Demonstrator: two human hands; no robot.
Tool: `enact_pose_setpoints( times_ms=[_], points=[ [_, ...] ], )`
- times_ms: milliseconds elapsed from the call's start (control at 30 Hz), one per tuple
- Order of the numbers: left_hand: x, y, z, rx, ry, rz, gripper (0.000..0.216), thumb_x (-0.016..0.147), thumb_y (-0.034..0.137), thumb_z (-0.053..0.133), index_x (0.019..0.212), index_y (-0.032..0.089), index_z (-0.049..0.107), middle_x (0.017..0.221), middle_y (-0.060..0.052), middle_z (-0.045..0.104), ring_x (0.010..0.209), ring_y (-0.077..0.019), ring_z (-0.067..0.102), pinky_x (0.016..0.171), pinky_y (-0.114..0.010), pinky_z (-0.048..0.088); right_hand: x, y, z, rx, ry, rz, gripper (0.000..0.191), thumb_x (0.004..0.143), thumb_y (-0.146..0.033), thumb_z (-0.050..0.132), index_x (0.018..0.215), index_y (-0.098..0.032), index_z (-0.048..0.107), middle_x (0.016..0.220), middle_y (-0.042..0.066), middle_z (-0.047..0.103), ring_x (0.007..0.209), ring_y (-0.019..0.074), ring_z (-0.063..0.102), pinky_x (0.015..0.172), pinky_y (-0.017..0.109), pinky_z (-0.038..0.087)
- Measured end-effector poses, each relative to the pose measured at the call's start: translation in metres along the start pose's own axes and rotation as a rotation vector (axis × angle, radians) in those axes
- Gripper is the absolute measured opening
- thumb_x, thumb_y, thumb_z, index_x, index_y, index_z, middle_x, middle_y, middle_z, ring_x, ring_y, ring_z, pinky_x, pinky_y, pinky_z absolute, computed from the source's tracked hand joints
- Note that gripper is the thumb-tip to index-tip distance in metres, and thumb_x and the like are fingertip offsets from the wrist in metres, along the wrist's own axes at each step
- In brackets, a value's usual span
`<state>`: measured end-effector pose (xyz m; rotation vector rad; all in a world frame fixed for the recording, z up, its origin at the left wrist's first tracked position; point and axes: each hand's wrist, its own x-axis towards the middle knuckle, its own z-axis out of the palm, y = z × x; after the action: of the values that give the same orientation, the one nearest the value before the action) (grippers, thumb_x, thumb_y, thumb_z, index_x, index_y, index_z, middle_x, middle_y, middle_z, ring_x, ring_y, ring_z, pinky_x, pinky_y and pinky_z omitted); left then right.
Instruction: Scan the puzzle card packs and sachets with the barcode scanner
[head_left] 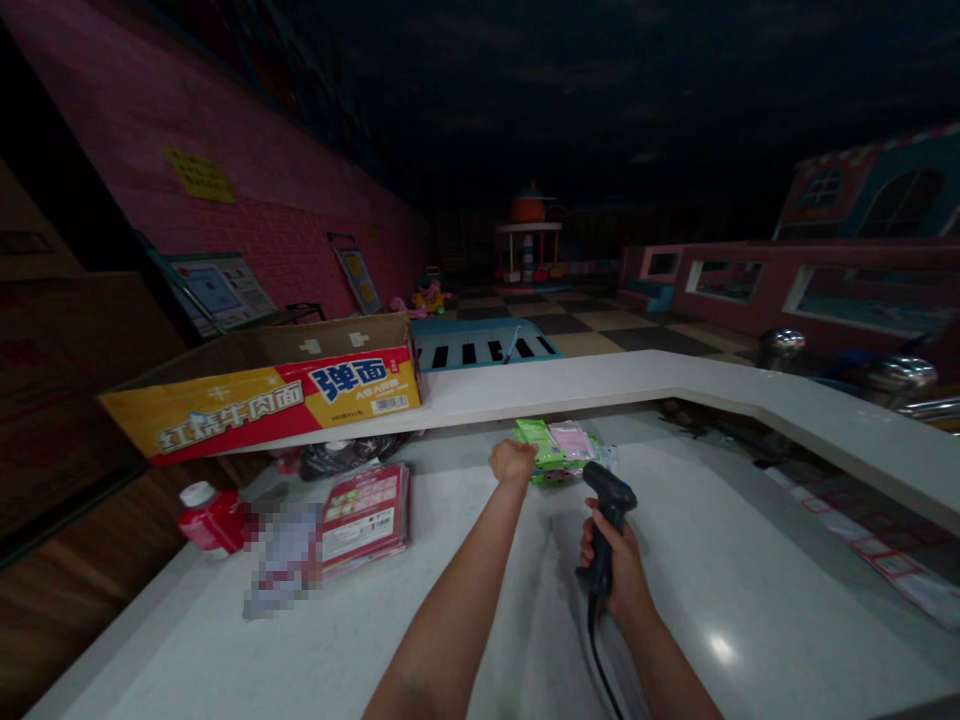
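While left hand [512, 461] grips them, packets [561, 447] green, pink.

A: From where does the view look?

B: From the person's head, facing forward and down over the white tabletop [315, 650].

A: How near is it?

B: Near. Both forearms come in from the bottom edge, and the raised ledge [600, 380] crosses the middle.

A: And behind the ledge?

B: A dark play hall, far away. There is only this one view.

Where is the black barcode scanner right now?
In the head view, the barcode scanner is just right of centre above the white counter, gripped by the right hand, with the green and pink packets beyond it.
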<state>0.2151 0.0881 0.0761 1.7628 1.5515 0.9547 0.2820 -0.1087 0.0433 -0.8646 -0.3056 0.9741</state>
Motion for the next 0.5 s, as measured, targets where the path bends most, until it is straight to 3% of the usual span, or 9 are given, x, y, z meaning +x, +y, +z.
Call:
enact_pose_setpoints(
  times_ms=[133,200,267,367,500],
  points=[
    [-0.020,-0.023,-0.019,-0.226,0.027,-0.007,0.023,0.073,0.035,0.068,0.062,0.019,0.055,0.059,0.001,0.058,0.064,-0.0164,0.063,0.067,-0.031,0.053,0.001,0.001,-0.002,-0.011,-0.019,0.036,0.048,0.065,-0.048,0.083,0.101,-0.023,0.060,0.058,-0.008,0.055,0.039,0.0077,0.046,0.036,0.018,0.038],
    [-0.035,-0.041,-0.032,-0.601,0.002,-0.017,0.029,0.070,0.040,0.072,0.068,0.019,0.052,0.061,0.004,0.055,0.060,-0.0133,0.059,0.062,-0.032,0.056,0.001,0.003,-0.002,-0.026,-0.030,0.037,0.049,0.065,-0.049,0.082,0.100,-0.023,0.060,0.057,-0.008,0.055,0.039,0.0082,0.047,0.035,0.019,0.039],
    [-0.051,-0.061,-0.043,-0.814,-0.036,-0.043,0.038,0.065,0.046,0.075,0.073,0.019,0.049,0.063,0.006,0.054,0.060,-0.0124,0.060,0.061,-0.034,0.058,0.000,0.003,-0.001,-0.042,-0.040,0.029,0.049,0.065,-0.050,0.082,0.100,-0.022,0.060,0.057,-0.008,0.056,0.039,0.0087,0.048,0.036,0.019,0.040],
    [-0.070,-0.086,-0.055,-0.939,-0.109,-0.047,0.048,0.060,0.051,0.079,0.081,0.020,0.049,0.066,0.004,0.062,0.063,-0.0150,0.066,0.063,-0.036,0.059,-0.004,-0.002,0.001,-0.084,-0.065,0.025,0.050,0.064,-0.049,0.083,0.099,-0.022,0.060,0.057,-0.007,0.059,0.040,0.0096,0.051,0.038,0.021,0.043],
    [-0.078,-0.103,-0.059,-0.951,-0.108,-0.007,0.060,0.054,0.052,0.084,0.094,0.017,0.057,0.069,-0.003,0.070,0.063,-0.0182,0.068,0.063,-0.033,0.058,-0.011,-0.017,0.005,-0.204,-0.128,0.043,0.051,0.062,-0.048,0.084,0.099,-0.021,0.062,0.060,-0.003,0.064,0.051,0.0144,0.062,0.047,0.025,0.051]
  ],
)
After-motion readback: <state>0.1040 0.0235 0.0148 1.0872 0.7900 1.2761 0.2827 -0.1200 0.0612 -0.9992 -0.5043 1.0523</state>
